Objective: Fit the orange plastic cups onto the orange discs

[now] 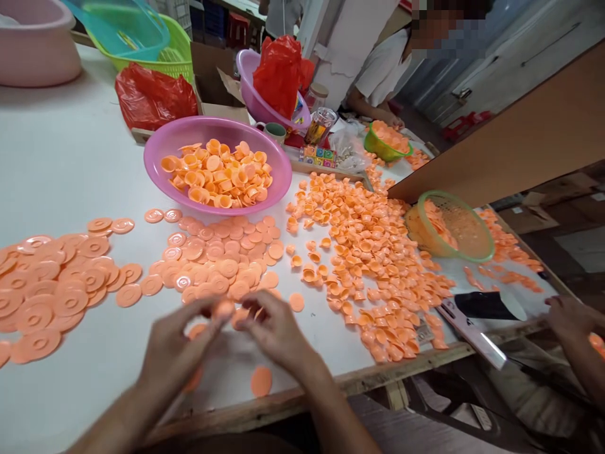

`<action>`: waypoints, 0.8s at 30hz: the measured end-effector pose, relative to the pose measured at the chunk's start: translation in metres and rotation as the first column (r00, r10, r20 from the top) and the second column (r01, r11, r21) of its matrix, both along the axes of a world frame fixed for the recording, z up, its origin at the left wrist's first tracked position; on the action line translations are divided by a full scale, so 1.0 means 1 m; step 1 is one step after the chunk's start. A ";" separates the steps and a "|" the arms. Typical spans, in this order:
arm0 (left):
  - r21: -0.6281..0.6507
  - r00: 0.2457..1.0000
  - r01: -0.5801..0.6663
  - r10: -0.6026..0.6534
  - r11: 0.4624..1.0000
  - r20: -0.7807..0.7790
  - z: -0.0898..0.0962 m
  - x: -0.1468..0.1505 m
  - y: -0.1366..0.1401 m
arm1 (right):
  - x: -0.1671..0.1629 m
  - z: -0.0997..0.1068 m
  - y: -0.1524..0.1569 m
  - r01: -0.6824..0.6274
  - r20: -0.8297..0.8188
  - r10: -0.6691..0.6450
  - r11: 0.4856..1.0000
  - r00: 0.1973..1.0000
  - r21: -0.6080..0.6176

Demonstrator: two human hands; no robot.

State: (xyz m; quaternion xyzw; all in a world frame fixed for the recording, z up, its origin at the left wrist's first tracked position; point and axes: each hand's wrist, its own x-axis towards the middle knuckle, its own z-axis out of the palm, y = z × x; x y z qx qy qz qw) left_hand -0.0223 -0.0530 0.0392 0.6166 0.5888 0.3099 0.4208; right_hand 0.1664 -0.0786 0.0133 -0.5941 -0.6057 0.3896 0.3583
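Observation:
In front of me, above the near part of the white table (111, 403), my left hand (177, 343) is closed in a pinch on a small orange plastic piece (224, 308). My right hand (278, 331) is close beside it with curled fingers; whether an orange piece is between its fingertips I cannot make out. Just beyond both hands spreads a pile of small orange discs (222, 249). Larger orange discs (69, 302) lie heaped to the left. To the right is a wide pile of little orange cups (373, 252). One loose disc (261, 381) lies near the table edge.
Behind the discs stands a pink basin (158, 170) of assembled-looking orange pieces. Red plastic bags (155, 98), a mug (274, 131) and a green strainer basket (489, 236) stand farther back. A pink-handled tool (475, 334) lies at right, near another person's hand (574, 321).

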 end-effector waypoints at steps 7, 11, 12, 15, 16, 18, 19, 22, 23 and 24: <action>0.436 0.969 -0.207 0.244 0.876 -0.031 0.049 0.029 0.179 | 0.108 -0.017 0.086 0.324 0.638 -0.352 0.931 0.684 0.167; 0.506 0.967 -0.079 0.190 0.859 -0.172 0.047 0.011 0.163 | 0.096 -0.019 0.069 0.305 0.523 -0.356 0.934 0.774 0.184; 0.456 0.972 0.016 0.093 0.890 -0.216 0.044 0.001 0.139 | 0.084 -0.016 0.056 0.302 0.431 -0.340 0.940 0.836 0.157; 0.106 0.932 0.299 -0.267 0.948 -0.244 0.023 -0.035 0.051 | 0.032 -0.008 0.012 0.160 0.094 -0.151 0.982 0.984 -0.097; 0.004 0.930 0.289 -0.280 0.957 -0.239 0.012 -0.047 0.022 | 0.012 -0.007 -0.002 0.087 0.002 -0.088 0.977 0.996 -0.194; -0.142 0.948 0.196 -0.225 0.970 -0.224 -0.013 -0.066 -0.023 | -0.024 -0.010 -0.025 -0.017 -0.113 -0.024 0.940 0.993 -0.342; -0.193 0.960 0.146 -0.187 0.970 -0.210 -0.024 -0.071 -0.040 | -0.039 -0.014 -0.033 -0.039 -0.140 -0.017 0.922 0.990 -0.385; -0.272 0.981 0.065 -0.111 0.960 -0.158 -0.050 -0.074 -0.066 | -0.069 -0.023 -0.044 -0.023 -0.123 -0.028 0.916 0.992 -0.400; -0.282 0.984 0.054 -0.098 0.958 -0.147 -0.055 -0.072 -0.068 | -0.075 -0.025 -0.045 -0.015 -0.097 -0.024 0.924 0.995 -0.381; -0.287 0.987 0.045 -0.088 0.957 -0.138 -0.057 -0.070 -0.070 | -0.079 -0.026 -0.045 -0.012 -0.069 -0.014 0.934 0.998 -0.357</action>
